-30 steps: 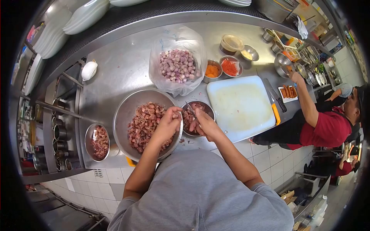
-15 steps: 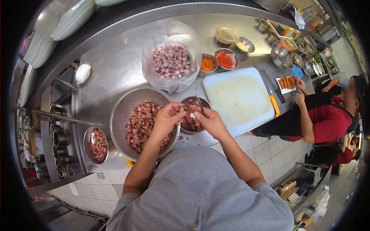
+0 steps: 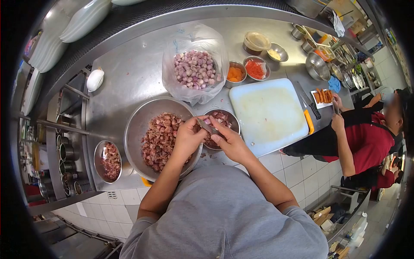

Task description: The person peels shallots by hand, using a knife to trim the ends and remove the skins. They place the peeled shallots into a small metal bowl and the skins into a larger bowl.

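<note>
Close together over the front of the worktop, both my hands are at work on one shallot (image 3: 207,121). My left hand (image 3: 188,137) pinches it between closed fingers. A small knife (image 3: 208,127) is gripped in my right hand (image 3: 232,142), its blade lying against the shallot and pointing to the left hand. Beneath the hands is a small metal bowl (image 3: 236,123) with purplish skins in it. Left of that stands a large metal bowl (image 3: 130,142) of unpeeled shallots (image 3: 159,140). Behind the bowls, an open plastic bag (image 3: 170,86) holds peeled shallots (image 3: 195,69).
A white cutting board (image 3: 267,114) lies to the right, with knives (image 3: 311,101) beside it. Bowls of orange pieces (image 3: 235,74) and red strips (image 3: 255,69) stand behind. At far left is a metal bowl of peelings (image 3: 111,162). A co-worker (image 3: 366,134) stands at right.
The knife has swung from pointing away to lying across toward my left hand. A whitish piece seen earlier at my right fingers is gone from view; a purple shallot now shows at the fingertips.
</note>
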The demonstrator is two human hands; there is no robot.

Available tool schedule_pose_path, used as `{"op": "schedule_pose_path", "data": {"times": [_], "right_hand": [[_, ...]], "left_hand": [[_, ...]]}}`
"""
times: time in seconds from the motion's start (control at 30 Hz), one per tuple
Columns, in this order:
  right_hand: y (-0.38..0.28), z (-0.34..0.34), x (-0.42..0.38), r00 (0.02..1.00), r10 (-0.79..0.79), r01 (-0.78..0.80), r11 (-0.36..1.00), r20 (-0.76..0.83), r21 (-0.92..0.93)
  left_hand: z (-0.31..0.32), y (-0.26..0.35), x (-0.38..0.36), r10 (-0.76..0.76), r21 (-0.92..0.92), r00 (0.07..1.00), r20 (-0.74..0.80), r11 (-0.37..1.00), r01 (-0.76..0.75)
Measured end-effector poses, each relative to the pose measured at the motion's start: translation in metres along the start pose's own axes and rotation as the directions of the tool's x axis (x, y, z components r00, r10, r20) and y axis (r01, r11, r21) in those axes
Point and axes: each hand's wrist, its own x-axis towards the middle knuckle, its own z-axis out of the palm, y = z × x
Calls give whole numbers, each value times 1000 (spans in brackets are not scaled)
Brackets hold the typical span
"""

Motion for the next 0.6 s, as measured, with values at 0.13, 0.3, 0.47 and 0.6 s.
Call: {"op": "schedule_pose_path", "data": {"times": [0.13, 0.3, 0.47, 0.6], "right_hand": [[0, -1, 0, 1000, 5, -6, 999, -31, -34], [-3, -1, -2, 987, -109, 90, 983, -115, -158], [-10, -3, -5, 990, -29, -1, 976, -135, -217], [13, 1, 1, 925, -291, 268, 955, -245, -123]], "left_hand": [[-1, 4, -1, -88, -191, 996, 33, 977, 92], [0, 5, -1, -116, -210, 993, 18, 971, 117], [1, 7, -3, -143, -224, 989, 28, 964, 146], [3, 2, -2, -139, -283, 988, 64, 947, 152]]}}
